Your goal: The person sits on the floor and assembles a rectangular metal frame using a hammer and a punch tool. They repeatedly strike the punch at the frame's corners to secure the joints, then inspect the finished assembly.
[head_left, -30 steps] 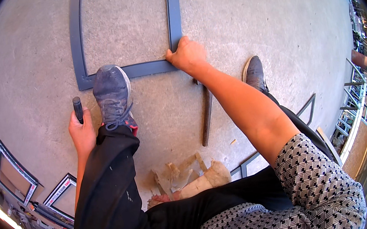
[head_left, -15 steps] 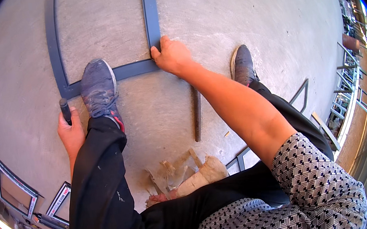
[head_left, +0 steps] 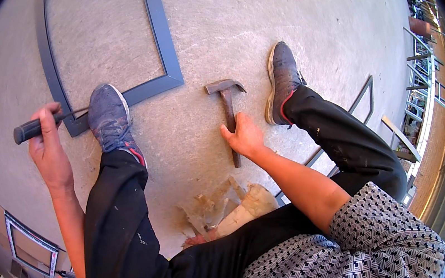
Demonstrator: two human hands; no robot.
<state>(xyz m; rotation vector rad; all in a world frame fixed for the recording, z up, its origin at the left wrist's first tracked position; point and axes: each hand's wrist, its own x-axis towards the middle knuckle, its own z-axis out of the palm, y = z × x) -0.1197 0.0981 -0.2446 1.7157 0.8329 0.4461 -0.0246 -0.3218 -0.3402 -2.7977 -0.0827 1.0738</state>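
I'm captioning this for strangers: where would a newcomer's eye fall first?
Probably on the hammer near the centre, lying on the floor with the right grip at its handle. Next, the dark-handled tool in the left grip, at left. Then the grey frame at upper left, the left shoe over its lower bar.

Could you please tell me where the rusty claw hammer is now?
In the head view, the rusty claw hammer is just right of centre, right of the grey metal frame and between the dark blue shoes, the right hand at its handle.
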